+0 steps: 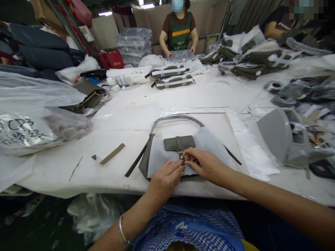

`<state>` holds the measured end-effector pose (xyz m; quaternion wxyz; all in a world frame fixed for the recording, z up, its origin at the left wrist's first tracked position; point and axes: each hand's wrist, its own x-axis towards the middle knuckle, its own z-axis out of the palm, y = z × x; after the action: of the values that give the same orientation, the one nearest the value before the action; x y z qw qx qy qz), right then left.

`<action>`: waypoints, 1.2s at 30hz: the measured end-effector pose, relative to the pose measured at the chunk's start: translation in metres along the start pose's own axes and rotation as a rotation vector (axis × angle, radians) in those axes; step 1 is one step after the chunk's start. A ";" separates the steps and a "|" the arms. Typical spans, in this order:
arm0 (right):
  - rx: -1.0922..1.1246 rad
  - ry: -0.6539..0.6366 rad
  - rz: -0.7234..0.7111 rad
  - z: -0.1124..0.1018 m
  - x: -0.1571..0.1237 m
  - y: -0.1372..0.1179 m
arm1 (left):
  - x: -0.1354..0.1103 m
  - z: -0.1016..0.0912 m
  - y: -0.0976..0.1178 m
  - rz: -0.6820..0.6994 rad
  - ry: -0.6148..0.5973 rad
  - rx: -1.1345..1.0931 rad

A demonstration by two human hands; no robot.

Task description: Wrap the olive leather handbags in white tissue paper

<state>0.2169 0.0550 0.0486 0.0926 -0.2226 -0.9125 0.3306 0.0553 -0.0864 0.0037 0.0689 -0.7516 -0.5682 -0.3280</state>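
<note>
An olive-grey handbag (145,164) lies on the table in front of me, its front covered by a pale protective sheet (159,153). Its wrapped handle (180,119) arches towards the far side. A flap with a strap (171,143) shows above the sheet, ending in a gold clasp (181,158). My left hand (165,178) rests on the bag with fingers stretched out, fingertips touching the clasp's lower edge. From the right, my right hand (202,164) pinches the clasp between thumb and bent forefinger. The fingertips partly hide the clasp.
Olive strips (113,153) lie left of the bag, near a large plastic bag with writing (23,129). A grey tape dispenser (277,127) stands at right. Two wrapped bags (171,81) lie ahead, and more are piled back right (251,66). A co-worker (180,31) stands opposite.
</note>
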 end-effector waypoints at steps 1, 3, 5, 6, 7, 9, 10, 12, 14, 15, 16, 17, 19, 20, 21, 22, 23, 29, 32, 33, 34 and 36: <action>-0.068 -0.018 -0.023 -0.003 0.005 -0.001 | 0.000 0.000 0.000 0.010 0.000 0.007; -0.244 -0.057 -0.095 -0.009 0.015 0.000 | 0.002 0.000 0.000 0.027 -0.013 0.014; -0.387 -0.112 -0.175 -0.011 0.024 0.002 | 0.003 0.001 0.000 0.030 -0.026 0.019; -0.429 -0.142 -0.210 -0.010 0.027 0.003 | 0.002 0.001 -0.001 0.027 -0.029 0.022; -0.462 -0.164 -0.229 -0.009 0.030 0.004 | 0.002 0.002 -0.001 0.022 -0.025 0.025; -0.510 -0.181 -0.220 -0.005 0.034 0.003 | 0.000 0.004 -0.001 0.017 -0.007 0.028; -0.529 -0.181 -0.201 -0.004 0.036 0.002 | -0.001 0.004 -0.001 0.018 0.001 0.026; -0.534 -0.174 -0.157 -0.004 0.038 -0.002 | -0.001 0.004 -0.002 0.026 0.008 0.022; -0.461 -0.193 -0.134 -0.010 0.038 -0.005 | -0.001 0.003 -0.002 0.028 0.001 0.018; -0.402 -0.212 -0.138 -0.015 0.036 -0.006 | -0.001 0.003 -0.002 0.022 -0.008 0.015; -0.339 -0.231 -0.153 -0.022 0.033 -0.005 | 0.000 0.002 -0.001 0.010 -0.023 0.011; -0.285 -0.240 -0.175 -0.030 0.027 -0.004 | 0.000 0.001 -0.001 -0.005 -0.043 0.010; -0.243 -0.231 -0.218 -0.046 0.011 0.003 | 0.001 -0.001 0.001 -0.038 -0.102 0.012; -0.257 -0.217 -0.230 -0.053 0.000 0.007 | 0.002 -0.002 0.003 -0.051 -0.136 0.017; -0.283 -0.203 -0.236 -0.059 -0.011 0.012 | 0.003 -0.003 0.005 -0.059 -0.171 0.025; -0.312 -0.194 -0.242 -0.063 -0.021 0.017 | 0.004 -0.004 0.006 -0.064 -0.200 0.035; -0.336 -0.192 -0.250 -0.066 -0.031 0.023 | 0.006 -0.006 0.008 -0.065 -0.225 0.046; -0.266 -0.193 -0.218 -0.074 -0.046 0.048 | 0.041 -0.034 -0.003 -0.125 -0.498 0.031; -0.170 -0.245 -0.106 -0.082 -0.039 0.047 | 0.071 -0.052 -0.021 -0.069 -0.669 -0.066; -0.148 -0.261 -0.082 -0.084 -0.037 0.045 | 0.081 -0.056 -0.027 -0.047 -0.712 -0.100; -0.134 -0.270 -0.069 -0.085 -0.036 0.043 | 0.088 -0.059 -0.031 -0.032 -0.745 -0.129; -0.136 -0.273 -0.074 -0.085 -0.037 0.040 | 0.099 -0.063 -0.036 -0.016 -0.787 -0.167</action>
<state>0.2902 0.1124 0.0868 -0.0353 -0.1476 -0.9444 0.2916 0.0108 -0.0242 0.0998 -0.2180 -0.8184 -0.5283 -0.0607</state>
